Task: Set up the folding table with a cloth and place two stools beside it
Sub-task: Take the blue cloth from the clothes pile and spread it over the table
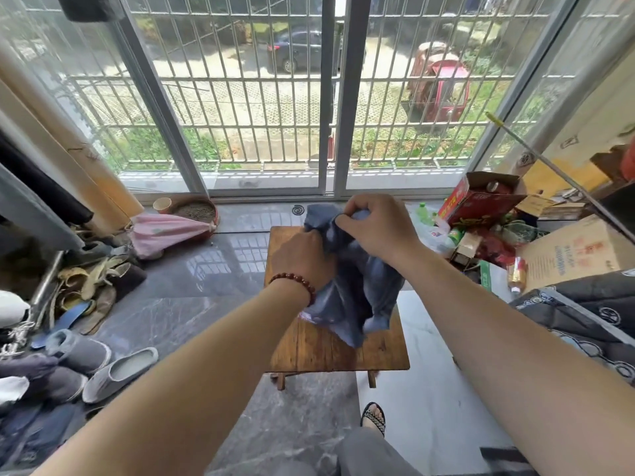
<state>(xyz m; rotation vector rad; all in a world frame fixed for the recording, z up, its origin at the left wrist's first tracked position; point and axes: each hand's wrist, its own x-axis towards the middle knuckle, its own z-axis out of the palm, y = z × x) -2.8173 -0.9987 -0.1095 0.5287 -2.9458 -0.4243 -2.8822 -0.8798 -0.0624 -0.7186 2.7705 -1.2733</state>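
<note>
Two bare forearms reach forward and converge. The left hand [302, 259], with a red-brown bead bracelet [293, 286] at its wrist, grips a bunched blue cloth [357, 293] with curled fingers, back of the hand up. The right hand [374, 228], just beside it and slightly farther forward, pinches the cloth's upper edge, knuckles raised. Below the hands, a sandalled foot [372, 415] points forward.

Home balcony, slippers [118, 374], barred window [261, 97], boxes [570, 255]
</note>
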